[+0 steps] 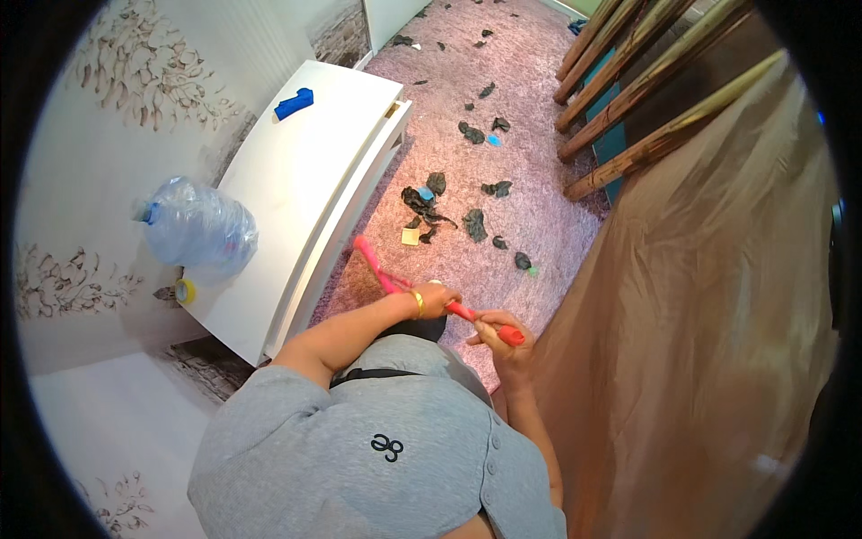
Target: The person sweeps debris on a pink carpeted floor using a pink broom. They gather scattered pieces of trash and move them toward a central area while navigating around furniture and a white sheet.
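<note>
A thin red length of what looks like rolled plastic film or bag runs across in front of my body. My left hand, with a yellow band at the wrist, is closed around its middle. My right hand grips it near the rolled end, which sticks out past the fingers. The other end hangs to the left, over the pink carpet. Beyond my hands, crumpled black scraps, a blue scrap and a yellowish square piece lie on the carpet.
To the left stands a white dresser with a slightly open drawer, bearing a large clear plastic bottle, a roll of yellow tape and a blue bundle. Brown draped fabric and wooden poles stand on the right.
</note>
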`<state>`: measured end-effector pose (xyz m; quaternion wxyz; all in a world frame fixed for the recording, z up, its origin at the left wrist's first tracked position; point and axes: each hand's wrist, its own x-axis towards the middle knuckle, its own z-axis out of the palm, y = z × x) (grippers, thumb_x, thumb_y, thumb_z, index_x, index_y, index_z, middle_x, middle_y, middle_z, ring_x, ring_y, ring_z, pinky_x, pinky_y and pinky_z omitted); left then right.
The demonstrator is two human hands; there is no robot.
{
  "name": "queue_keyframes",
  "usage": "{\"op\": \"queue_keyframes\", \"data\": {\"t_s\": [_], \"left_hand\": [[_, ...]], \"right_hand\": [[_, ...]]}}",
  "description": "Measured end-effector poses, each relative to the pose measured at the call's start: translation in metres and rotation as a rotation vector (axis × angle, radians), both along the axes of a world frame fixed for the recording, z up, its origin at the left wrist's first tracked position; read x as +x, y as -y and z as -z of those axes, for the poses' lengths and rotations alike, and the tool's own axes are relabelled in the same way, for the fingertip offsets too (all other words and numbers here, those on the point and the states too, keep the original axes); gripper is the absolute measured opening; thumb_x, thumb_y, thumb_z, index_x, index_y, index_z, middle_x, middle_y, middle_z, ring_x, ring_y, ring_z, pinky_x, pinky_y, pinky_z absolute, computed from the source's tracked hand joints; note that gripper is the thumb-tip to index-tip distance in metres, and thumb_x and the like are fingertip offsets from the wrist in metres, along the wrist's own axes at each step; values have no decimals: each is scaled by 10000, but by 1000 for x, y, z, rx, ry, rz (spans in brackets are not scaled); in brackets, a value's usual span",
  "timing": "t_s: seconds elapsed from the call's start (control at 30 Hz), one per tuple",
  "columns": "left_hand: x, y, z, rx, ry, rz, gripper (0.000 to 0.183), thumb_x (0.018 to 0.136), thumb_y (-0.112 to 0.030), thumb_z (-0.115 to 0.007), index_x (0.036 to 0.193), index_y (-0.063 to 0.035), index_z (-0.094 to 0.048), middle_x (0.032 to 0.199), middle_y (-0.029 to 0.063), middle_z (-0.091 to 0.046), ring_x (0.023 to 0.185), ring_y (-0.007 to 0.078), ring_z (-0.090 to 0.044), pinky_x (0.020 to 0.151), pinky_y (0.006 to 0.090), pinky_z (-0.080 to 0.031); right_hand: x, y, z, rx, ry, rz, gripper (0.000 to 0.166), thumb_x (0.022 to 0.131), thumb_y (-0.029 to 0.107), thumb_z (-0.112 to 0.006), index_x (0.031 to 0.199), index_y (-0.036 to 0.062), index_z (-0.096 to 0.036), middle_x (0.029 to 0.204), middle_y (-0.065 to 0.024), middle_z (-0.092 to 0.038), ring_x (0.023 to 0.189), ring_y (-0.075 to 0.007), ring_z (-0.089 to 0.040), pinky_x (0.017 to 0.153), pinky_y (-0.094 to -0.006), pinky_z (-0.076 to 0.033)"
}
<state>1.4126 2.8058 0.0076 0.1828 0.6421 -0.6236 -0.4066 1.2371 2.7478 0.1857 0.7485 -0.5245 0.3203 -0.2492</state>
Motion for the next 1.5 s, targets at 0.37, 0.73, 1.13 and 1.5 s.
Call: {"op": "queue_keyframes", "data": {"t_s": [0.37, 0.73, 1.13, 1.5], "left_hand": [[31, 102, -75, -68, 218, 29, 206, 744, -220, -611, 946, -183, -618, 903, 110, -638, 809, 310, -624, 649, 439, -493], [50, 101, 25, 124, -14, -331, 251, 768, -252, -605, 1012, -194, -610, 922, 99, -656, 861, 332, -617, 738, 441, -480], [74, 210, -60, -318, 130, -373, 159, 735, -169, -610, 890, -140, -619, 836, 65, -623, 844, 292, -602, 674, 416, -485], [17, 170, 14, 64, -68, -322, 242, 797, -317, -591, 983, -167, -626, 864, 120, -655, 849, 315, -628, 709, 432, -485]], "right_hand": [[21, 90, -36, -872, -18, -130, 198, 652, -59, -720, 764, 18, -576, 787, -126, -653, 682, -209, -644, 610, -279, -511], [86, 159, 28, 72, -211, -254, 103, 816, 59, -657, 889, -9, -631, 859, -82, -626, 590, -132, -611, 528, -235, -528], [80, 217, -48, -895, 39, -387, 203, 653, -27, -736, 789, 26, -595, 849, -120, -660, 736, -237, -654, 641, -299, -520], [68, 215, 2, 67, -219, -96, 86, 767, -38, -655, 849, -25, -631, 878, -97, -632, 669, -118, -592, 538, -220, -496]]}}
